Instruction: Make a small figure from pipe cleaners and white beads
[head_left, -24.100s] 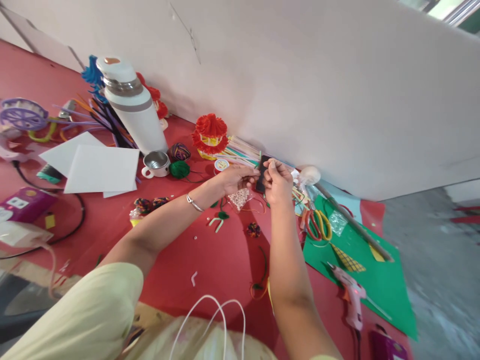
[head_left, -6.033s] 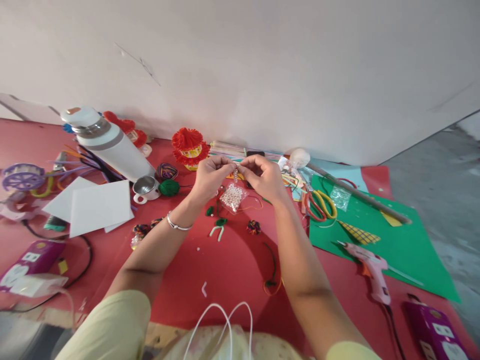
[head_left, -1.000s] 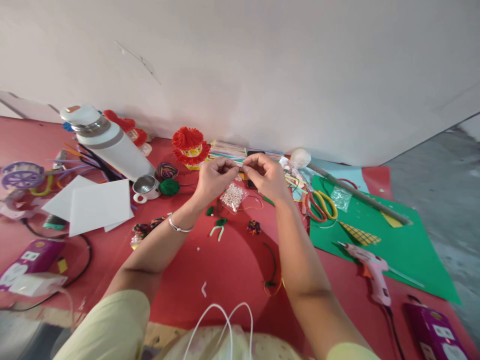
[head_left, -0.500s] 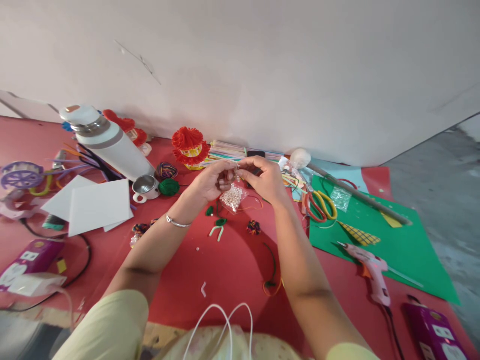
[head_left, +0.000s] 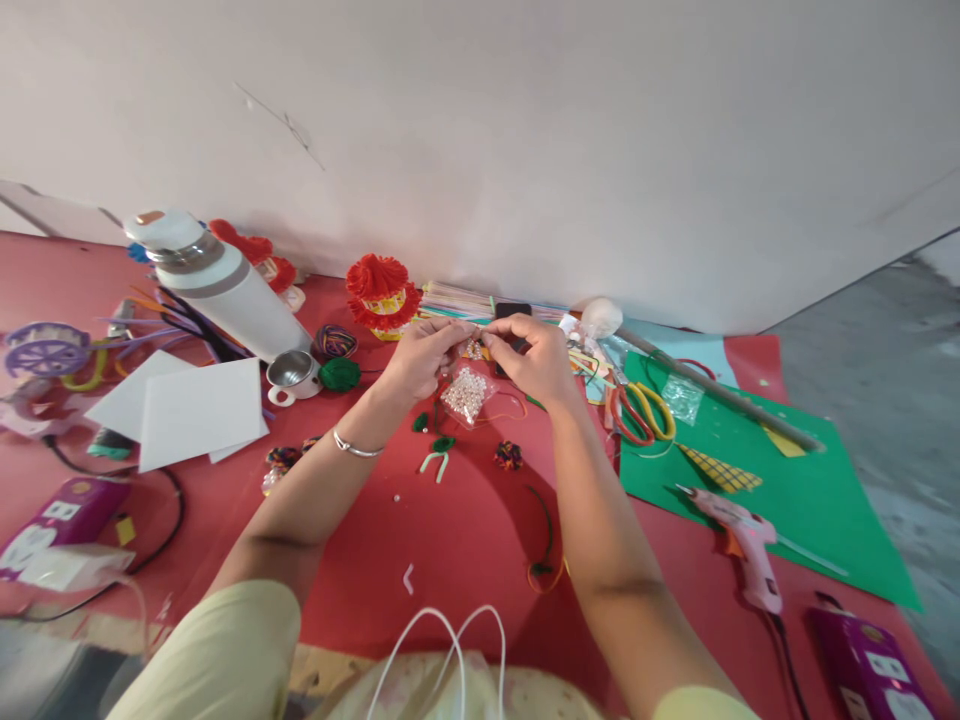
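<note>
Above the red table, my left hand [head_left: 426, 358] and my right hand [head_left: 531, 358] are close together with thumbs and fingers pinched. A small cluster of pearl beads [head_left: 475, 349] hangs between the fingertips; what joins the beads is too small to make out. Just below lies a clear bag of pearl beads [head_left: 465, 392]. Nearer to me are dark green pieces [head_left: 443, 443], a bent pale piece [head_left: 435, 465] and a multicoloured yarn pompom [head_left: 508, 455]. A green strand [head_left: 548, 520] curls beside my right forearm.
At left stand a white flask [head_left: 229, 290], a metal-lined cup [head_left: 292, 374], green yarn [head_left: 340, 375] and white cards [head_left: 201, 413]. At right lie scissors [head_left: 646, 412], a pink glue gun [head_left: 750, 550] with its cord, and a green sheet [head_left: 817, 500]. A red-topped yarn ornament [head_left: 379, 290] stands behind.
My fingertips have shifted slightly and both hands now pinch close together. The bead cluster shows more clearly beneath them. The things on the table stay in place.
</note>
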